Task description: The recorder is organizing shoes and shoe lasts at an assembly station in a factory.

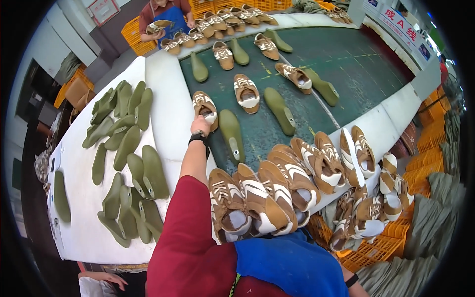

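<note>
My left hand [200, 125], with a black watch at the wrist, reaches out and grips the heel end of a brown and white sneaker [204, 105] at the left edge of the green belt. Beside that sneaker on the belt lies a green shoe last [230, 131]. Another sneaker [246, 94] and a second last [280, 110] are farther right. My right hand [345, 271] hangs low by the blue apron, below the sneakers at the near edge. Only the part near its black wristband shows; its fingers are hidden.
Several green lasts [129, 148] lie on the white table at left. A row of sneakers [267, 190] lines the near ledge; more fill an orange crate [376, 250] at right. A co-worker [168, 20] holds a shoe at the far end. Another person's arm [106, 278] shows lower left.
</note>
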The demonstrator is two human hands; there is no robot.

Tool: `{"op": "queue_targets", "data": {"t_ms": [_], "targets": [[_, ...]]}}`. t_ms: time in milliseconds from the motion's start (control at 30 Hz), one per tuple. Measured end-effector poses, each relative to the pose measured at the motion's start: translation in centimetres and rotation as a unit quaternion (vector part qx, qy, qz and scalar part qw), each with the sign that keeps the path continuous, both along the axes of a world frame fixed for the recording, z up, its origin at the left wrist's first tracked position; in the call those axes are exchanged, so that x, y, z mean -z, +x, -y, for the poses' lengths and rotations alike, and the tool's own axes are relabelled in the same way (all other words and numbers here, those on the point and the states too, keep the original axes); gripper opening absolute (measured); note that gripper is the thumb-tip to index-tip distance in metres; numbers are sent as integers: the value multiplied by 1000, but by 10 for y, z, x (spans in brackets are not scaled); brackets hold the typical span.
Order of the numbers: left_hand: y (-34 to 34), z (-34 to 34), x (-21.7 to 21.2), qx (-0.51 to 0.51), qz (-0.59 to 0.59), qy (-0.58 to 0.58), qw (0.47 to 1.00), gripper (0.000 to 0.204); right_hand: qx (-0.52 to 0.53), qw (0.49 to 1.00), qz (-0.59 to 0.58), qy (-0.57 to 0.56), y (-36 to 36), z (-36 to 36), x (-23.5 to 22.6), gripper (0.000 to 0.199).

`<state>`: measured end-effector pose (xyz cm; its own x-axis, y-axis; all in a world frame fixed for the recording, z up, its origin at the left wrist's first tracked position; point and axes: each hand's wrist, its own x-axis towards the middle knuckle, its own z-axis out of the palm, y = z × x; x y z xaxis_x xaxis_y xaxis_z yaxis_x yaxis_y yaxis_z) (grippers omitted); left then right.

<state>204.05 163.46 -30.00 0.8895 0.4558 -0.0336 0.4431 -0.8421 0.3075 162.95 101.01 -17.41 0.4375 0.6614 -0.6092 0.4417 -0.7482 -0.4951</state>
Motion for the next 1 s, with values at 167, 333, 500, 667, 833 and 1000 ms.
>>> {"op": "queue_targets", "data": {"t_ms": [167,333,500,667,833,1000], "targets": [[-4,11,-20,-23,-40,12,999,41,66,997,-42,-17,14,-1,0,24],[-2,27,-29,-22,-80,63,995,43,161,982,-92,-30,28,-6,-2,26],[6,29,-23,-15,-92,78,993,44,161,982,-97,-27,33,-8,-1,26],[2,29,-20,-14,-94,83,992,46,146,983,-104,-24,42,-6,-1,27],[-1,31,-17,-13,-97,91,991,46,142,983,-112,-21,44,-9,-3,28],[-3,29,-16,-11,-91,99,991,47,138,983,-122,-20,47,-10,-6,29]]}}
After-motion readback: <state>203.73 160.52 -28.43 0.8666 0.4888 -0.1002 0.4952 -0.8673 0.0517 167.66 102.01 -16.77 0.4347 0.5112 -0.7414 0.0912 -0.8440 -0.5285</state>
